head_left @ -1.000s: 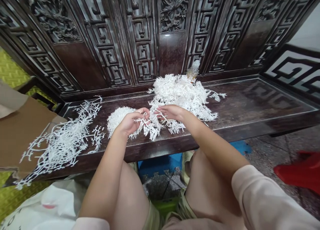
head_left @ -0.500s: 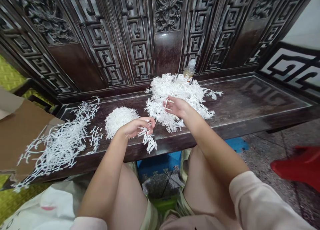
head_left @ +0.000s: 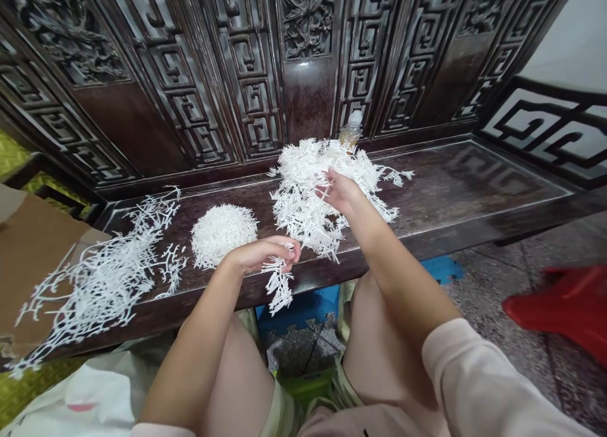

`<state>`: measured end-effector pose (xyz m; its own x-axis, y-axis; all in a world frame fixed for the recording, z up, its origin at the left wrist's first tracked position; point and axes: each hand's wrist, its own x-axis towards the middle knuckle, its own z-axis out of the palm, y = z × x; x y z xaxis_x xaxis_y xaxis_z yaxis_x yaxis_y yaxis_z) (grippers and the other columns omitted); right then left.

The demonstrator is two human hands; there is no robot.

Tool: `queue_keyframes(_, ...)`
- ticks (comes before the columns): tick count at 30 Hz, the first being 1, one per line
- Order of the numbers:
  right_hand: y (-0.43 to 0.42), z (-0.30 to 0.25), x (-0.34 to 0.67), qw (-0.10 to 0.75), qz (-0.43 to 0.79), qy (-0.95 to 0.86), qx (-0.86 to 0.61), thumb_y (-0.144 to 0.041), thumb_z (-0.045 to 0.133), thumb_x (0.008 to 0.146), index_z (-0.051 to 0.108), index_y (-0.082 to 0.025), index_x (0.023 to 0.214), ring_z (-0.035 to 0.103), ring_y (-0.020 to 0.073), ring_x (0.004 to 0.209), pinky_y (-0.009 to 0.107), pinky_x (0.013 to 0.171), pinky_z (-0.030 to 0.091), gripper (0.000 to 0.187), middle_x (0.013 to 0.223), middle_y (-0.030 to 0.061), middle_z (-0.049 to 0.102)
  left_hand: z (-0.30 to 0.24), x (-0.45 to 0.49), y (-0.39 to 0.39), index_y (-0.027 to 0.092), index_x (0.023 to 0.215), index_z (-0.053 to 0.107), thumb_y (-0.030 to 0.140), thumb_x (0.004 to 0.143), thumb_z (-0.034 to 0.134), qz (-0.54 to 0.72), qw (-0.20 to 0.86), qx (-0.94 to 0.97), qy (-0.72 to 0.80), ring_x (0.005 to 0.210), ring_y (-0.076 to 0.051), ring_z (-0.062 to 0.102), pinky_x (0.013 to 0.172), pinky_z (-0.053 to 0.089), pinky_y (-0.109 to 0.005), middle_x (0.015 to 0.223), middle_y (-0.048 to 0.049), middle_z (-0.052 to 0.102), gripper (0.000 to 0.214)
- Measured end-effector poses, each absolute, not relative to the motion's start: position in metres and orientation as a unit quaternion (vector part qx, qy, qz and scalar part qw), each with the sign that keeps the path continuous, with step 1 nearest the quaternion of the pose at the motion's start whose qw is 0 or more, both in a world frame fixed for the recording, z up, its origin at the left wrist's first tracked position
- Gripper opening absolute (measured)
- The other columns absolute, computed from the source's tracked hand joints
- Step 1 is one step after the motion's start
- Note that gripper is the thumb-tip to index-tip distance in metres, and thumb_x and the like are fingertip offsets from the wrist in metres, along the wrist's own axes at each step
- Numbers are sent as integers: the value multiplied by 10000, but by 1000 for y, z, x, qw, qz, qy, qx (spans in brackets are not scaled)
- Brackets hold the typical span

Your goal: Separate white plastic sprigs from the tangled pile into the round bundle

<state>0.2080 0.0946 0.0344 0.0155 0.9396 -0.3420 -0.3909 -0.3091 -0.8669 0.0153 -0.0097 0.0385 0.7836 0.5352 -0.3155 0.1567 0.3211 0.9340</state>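
Note:
My left hand [head_left: 268, 255] is closed on a small bunch of white branched plastic sprigs [head_left: 279, 291], which hangs below the fingers near the bench's front edge. At the large heap of white sprigs [head_left: 303, 200], my right hand [head_left: 342, 193] has its fingers curled around a thin white sprig; its far end blends into the heap. Left of the heap sits a round mound of short white pieces [head_left: 222, 234], just behind my left hand. Farther left lies a tangle of long bare white stems [head_left: 111, 272], partly over a cardboard box.
The dark wooden bench [head_left: 455, 184] has a carved back [head_left: 308, 89]. A clear bottle with a white cap [head_left: 351, 128] stands behind the heap. The cardboard box [head_left: 42, 234] is at the left, a white bag [head_left: 90, 393] below it, and a red plastic object [head_left: 559, 310] at the right.
My left hand has come slightly down toward me with its sprigs. My right hand stays at the heap, its fingers drawn in more. The view has shifted a little.

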Motion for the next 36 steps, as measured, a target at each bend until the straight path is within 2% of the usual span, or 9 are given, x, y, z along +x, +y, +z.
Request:
queue_keyframes(8,104,34,229,506,643,-325,-475,-302,365,839,442,-207,745,465,99,626,266,603,434,154,840,22,541,48,14,-14,129,637,470,211,672,496,116,753,569,310,494,-72,394,503,266,-232,565,26,417,93)
queue_keyframes(13,106,36,232,522,677,-260,-449,-288,389,835,438,-196,738,439,87,577,264,608,429,142,798,15,529,52,11,-13,135,621,461,247,673,493,106,743,581,315,478,-71,369,486,260,-230,558,26,405,128)
queue_keyframes(16,105,38,231,545,681,-208,-443,-252,404,820,418,-193,721,455,90,590,269,622,430,116,786,17,520,52,6,-9,143,615,482,266,674,485,114,694,617,354,543,-86,396,563,311,-234,590,18,443,137)
queue_keyframes(20,105,40,240,584,654,-171,-450,-192,430,766,421,-201,751,517,120,724,284,665,422,19,791,20,527,47,-6,-4,165,618,539,325,675,465,69,595,661,452,689,-124,447,715,330,-241,708,3,517,186)
queue_keyframes(23,106,41,252,590,627,-217,-461,-150,457,724,453,-201,771,513,113,742,286,706,412,69,744,2,527,38,-15,1,187,652,583,384,654,476,27,528,656,538,797,-165,458,733,332,-248,827,-11,551,223)
queue_keyframes(26,102,40,249,523,643,-311,-464,-146,495,700,485,-188,759,507,111,685,304,717,412,73,692,0,529,31,-21,5,182,616,567,367,659,479,90,534,643,541,728,-152,457,702,342,-252,744,-10,538,210)
queue_keyframes(30,83,36,211,402,592,-492,-496,-191,556,680,554,-181,785,535,133,708,329,719,393,105,797,30,591,32,-25,7,148,600,522,301,692,467,277,640,560,446,496,-92,370,556,318,-248,555,6,421,187)
queue_keyframes(33,61,37,176,293,612,-609,-411,-294,587,683,590,-199,804,544,141,802,314,739,380,154,893,29,608,35,-25,5,125,635,526,294,699,470,346,720,483,360,451,-85,359,482,278,-247,529,4,376,189)
queue_keyframes(36,42,40,155,228,650,-660,-301,-404,526,732,586,-205,780,536,136,843,295,755,376,213,888,22,616,37,-24,2,111,694,552,327,703,469,363,755,456,302,495,-113,437,517,328,-267,565,-21,429,231)
